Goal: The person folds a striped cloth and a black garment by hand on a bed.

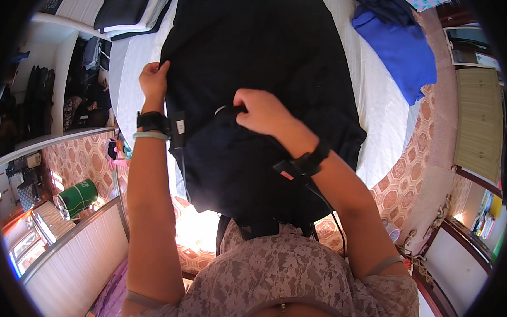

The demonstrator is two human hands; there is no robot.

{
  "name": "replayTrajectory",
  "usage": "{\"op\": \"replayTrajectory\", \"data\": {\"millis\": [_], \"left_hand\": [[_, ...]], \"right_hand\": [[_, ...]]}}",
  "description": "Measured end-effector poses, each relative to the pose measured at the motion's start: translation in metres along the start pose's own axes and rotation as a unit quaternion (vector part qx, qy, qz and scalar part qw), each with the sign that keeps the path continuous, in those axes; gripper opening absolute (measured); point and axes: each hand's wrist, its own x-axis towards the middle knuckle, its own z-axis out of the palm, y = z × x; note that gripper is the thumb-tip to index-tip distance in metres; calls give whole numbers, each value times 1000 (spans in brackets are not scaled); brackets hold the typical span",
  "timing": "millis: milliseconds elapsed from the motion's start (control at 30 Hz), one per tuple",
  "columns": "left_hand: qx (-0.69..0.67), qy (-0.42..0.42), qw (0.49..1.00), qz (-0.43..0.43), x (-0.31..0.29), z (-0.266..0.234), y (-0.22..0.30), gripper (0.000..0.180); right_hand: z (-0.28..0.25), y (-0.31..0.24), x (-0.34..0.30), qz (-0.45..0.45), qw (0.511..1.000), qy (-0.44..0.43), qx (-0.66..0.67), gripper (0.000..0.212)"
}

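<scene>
A large black garment lies spread out in front of me, its near end hanging toward my lap; its exact kind does not show. At its left edge my left hand is closed, pinching the cloth between thumb and fingers. My right hand is closed over the middle of the garment, holding a raised fold of the black cloth. A small pale curved edge shows beside that fold, too little of it to name. Both wrists wear black bands with small boxes and cables.
Under the garment is a bed with a white sheet. Folded dark and white clothes are stacked at the far left, and a blue garment lies at the far right. A green cylindrical container is at the left, and a beige cabinet at the right.
</scene>
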Motion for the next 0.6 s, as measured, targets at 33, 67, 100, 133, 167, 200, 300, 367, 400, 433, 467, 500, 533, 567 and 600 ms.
{"op": "replayTrajectory", "data": {"millis": [33,67,100,133,167,200,300,367,400,433,467,500,533,567,600], "left_hand": [[21,-3,1000,-14,-2,-14,-3,31],[86,7,996,-7,-1,-22,-8,35],[83,21,996,-6,-4,-30,-14,38],[75,26,997,11,-6,-28,-8,37],[69,31,997,23,-14,-28,-4,35],[68,-9,997,44,-21,-28,1,37],[-25,-240,970,7,-59,-19,45,46],[-71,-316,944,-63,-87,-11,70,56],[-71,-312,945,-65,-93,-3,74,56],[-42,-277,960,-10,-100,8,75,60],[-14,-244,969,47,-105,19,76,64],[-15,-247,968,48,-106,30,76,64],[-11,-183,978,100,-102,42,79,67],[-8,-120,981,151,-99,58,81,71],[-46,-94,986,129,-95,72,83,69]], "right_hand": [[-15,-7,5,31,993,-45,102,23],[-25,-9,13,41,975,-37,213,24],[-26,-9,24,77,967,26,242,29],[-32,5,31,117,972,79,189,38],[-38,16,34,155,979,93,89,47],[-46,28,33,121,979,155,-48,52],[-75,55,6,68,971,230,7,39],[-90,57,-32,107,981,144,73,32],[-92,47,-52,133,981,105,92,31],[-87,45,-71,148,982,98,64,31],[-83,45,-92,115,989,95,2,32],[-75,45,-109,107,990,87,-4,34],[-71,38,-125,135,988,77,14,37],[-66,44,-142,144,986,86,18,39],[-60,56,-155,156,980,125,-3,40]]}}
